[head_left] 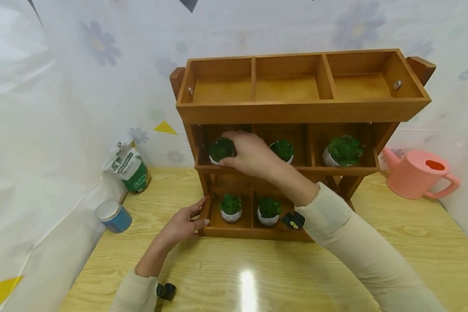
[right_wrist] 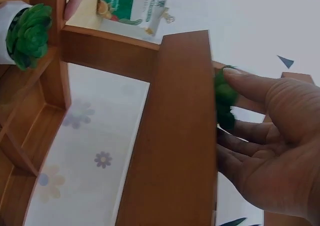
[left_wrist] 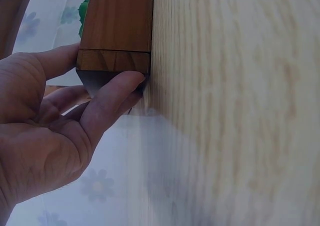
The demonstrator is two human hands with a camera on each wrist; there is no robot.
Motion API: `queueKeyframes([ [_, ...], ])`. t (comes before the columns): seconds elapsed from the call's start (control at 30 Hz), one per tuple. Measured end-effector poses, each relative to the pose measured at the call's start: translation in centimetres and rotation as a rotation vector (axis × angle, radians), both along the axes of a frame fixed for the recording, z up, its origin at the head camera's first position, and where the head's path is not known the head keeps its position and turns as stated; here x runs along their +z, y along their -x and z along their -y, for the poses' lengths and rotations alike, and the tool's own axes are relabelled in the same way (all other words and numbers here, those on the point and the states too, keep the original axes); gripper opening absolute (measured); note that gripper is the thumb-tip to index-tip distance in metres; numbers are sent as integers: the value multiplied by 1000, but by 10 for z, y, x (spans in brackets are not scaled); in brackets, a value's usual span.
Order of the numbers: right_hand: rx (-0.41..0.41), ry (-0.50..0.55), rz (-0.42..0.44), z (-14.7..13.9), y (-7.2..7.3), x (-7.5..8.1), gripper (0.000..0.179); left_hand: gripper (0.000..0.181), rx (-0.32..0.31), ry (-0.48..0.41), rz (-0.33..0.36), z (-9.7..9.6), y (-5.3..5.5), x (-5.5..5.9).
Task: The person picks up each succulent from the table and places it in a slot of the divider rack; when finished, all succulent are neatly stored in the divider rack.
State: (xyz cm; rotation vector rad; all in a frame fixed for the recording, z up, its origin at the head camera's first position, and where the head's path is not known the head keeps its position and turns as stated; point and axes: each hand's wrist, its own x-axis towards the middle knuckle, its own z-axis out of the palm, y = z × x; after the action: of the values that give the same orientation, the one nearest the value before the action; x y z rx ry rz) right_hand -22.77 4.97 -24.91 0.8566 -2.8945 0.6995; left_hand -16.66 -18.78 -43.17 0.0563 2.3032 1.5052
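Note:
A wooden tiered plant stand point(head_left: 296, 113) stands on the table, split into compartments. My right hand point(head_left: 251, 154) holds a small potted succulent point(head_left: 220, 150) in the middle tier's left compartment, thumb and fingers around its green leaves. In the right wrist view, the front board hides most of this plant point(right_wrist: 226, 96) beside my right hand point(right_wrist: 285, 136). My left hand point(head_left: 183, 223) grips the left end of the bottom tier. The left wrist view shows my left hand point(left_wrist: 55, 116) with thumb and fingers around that wooden end point(left_wrist: 114, 60).
The middle tier also bears potted succulents at centre point(head_left: 282, 149) and right point(head_left: 344, 151). Two more, left point(head_left: 231, 208) and centre point(head_left: 268, 211), sit in the bottom tier. A pink watering can point(head_left: 415, 175) stands right; a green-white pouch point(head_left: 132, 169) and blue jar point(head_left: 115, 216) stand left.

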Motion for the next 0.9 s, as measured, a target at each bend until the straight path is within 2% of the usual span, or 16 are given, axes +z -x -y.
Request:
queueKeyframes([
  [0.1,3,18,-27,-3,-11,3,70,70,-4,-1,-5,1,0,0],
  [0.23,42,83,-67,-14,-34,7,68,71,0,-1,-1,1,0,1],
  [0.4,132,240,8,-41,-65,-2,64,70,-2,4,-1,2,-1,1],
  [0.53,164,312,48,-66,-82,-21,57,71,1,9,4,3,-2,1],
  [0.67,180,311,51,-91,-91,-48,54,71,-2,23,-2,2,-1,2],
  [0.9,138,152,-21,-137,-109,-96,58,70,-15,65,-16,1,0,6],
])
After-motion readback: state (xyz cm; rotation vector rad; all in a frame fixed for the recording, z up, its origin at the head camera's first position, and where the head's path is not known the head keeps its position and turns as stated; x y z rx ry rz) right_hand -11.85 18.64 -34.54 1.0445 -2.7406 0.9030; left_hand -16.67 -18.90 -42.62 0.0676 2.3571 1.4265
